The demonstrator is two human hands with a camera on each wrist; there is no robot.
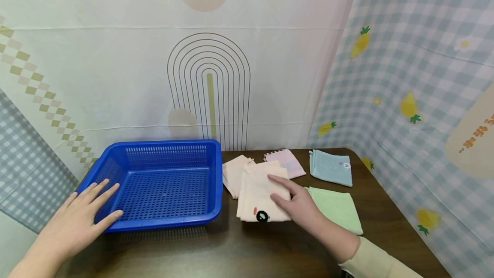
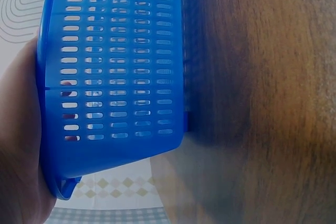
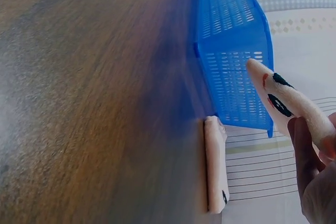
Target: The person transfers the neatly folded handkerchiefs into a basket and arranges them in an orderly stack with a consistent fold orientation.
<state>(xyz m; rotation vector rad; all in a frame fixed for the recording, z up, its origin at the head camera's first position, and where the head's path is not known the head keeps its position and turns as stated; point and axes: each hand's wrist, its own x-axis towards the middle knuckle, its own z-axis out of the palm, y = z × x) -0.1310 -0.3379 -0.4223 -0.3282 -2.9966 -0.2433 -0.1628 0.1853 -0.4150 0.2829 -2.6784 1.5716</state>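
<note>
My right hand [image 1: 299, 200] pinches a folded cream towel [image 1: 260, 190] by its right side. In the right wrist view the thumb lies under the towel [image 3: 289, 98], which is held up off the table and shows dark embroidered patches. Another pale towel [image 1: 233, 175] lies partly hidden behind it; in the right wrist view this folded towel [image 3: 215, 166] rests on the table. My left hand [image 1: 79, 218] rests over the left rim of a blue plastic basket [image 1: 216, 183], fingers spread and nearly straight. The left wrist view shows the basket's slotted outer wall [image 2: 118, 72]. The basket's floor is bare.
A lilac towel [image 1: 291, 164] lies behind the held one. To the right are a blue towel [image 1: 329, 168] and a green towel [image 1: 339, 209], the green one partly behind my right forearm. The dark wooden table [image 1: 231, 252] meets patterned cloth walls [image 1: 270, 76] at the back and sides.
</note>
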